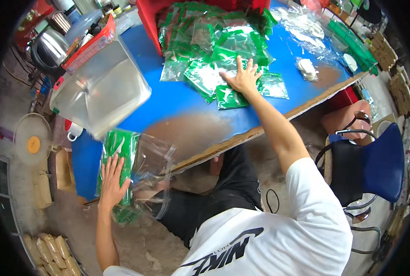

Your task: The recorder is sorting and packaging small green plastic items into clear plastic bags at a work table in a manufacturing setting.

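Note:
My left hand (113,181) lies flat, fingers stretched, on a large clear plastic bag (152,154) at the table's left front corner. Inside that bag is a stack of green packets (119,142), and its unfilled end spreads to the right. Farther off, my right hand (244,80) presses down with fingers spread on small green-and-clear packets (230,97). These belong to a big heap of packets (205,34) that spills out of a red bin (146,20) at the back. White pieces show faintly inside some packets.
A translucent plastic tub (117,87) stands at the left of the blue table (142,46). Behind it is a metal kettle (50,48). Loose white pieces in clear bags (306,32) lie at the back right. To the right is a blue chair (382,163), to the left a fan (33,142).

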